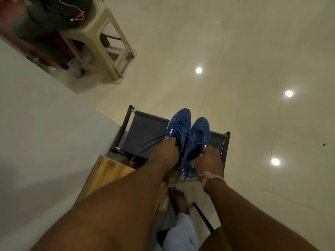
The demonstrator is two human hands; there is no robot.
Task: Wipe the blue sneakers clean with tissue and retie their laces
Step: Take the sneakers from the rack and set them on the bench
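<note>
Gripping one sneaker each: left hand (164, 154) has fingers curled over the collar of the left blue sneaker (179, 124), right hand (210, 161) pinches the heel rim of the right blue sneaker (196, 142). Both shoes sit side by side, toes pointing away, on top of a dark shoe rack (143, 131) on the tiled floor (235, 51). Laces (150, 142) hang loose and untied, trailing left over the rack. No tissue visible anywhere. Judgement: very early stage, shoes just being taken up or set down; wiping looks not started, retying not yet done. Plastic stool (108, 42) stands well apart, upper left.
</note>
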